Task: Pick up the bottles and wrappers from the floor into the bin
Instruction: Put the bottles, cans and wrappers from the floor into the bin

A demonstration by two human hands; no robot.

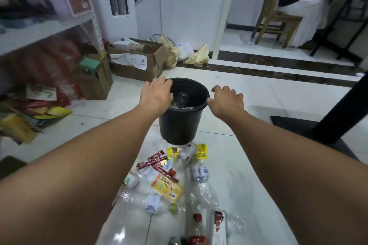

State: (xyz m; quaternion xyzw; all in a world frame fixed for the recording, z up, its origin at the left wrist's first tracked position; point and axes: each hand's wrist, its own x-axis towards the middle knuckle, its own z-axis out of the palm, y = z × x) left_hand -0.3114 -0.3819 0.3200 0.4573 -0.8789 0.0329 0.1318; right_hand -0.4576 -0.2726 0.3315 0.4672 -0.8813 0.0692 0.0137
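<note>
A black ribbed bin (180, 123) stands on the white tiled floor ahead of me. My left hand (156, 93) grips its left rim and my right hand (227, 99) grips its right rim. Inside the bin lies a clear plastic bottle (181, 99). On the floor in front of the bin is a heap of litter: clear bottles (200, 171), red wrappers (156, 160), yellow wrappers (201, 151), an orange-yellow packet (167, 186), and a red-capped bottle (197, 225) nearest me.
A white shelf unit (45, 28) with bags and boxes stands at the left. An open cardboard box (137, 61) and crumpled paper (198, 55) lie behind the bin. A black table leg (342, 105) rises at the right, a wooden chair (276, 16) beyond.
</note>
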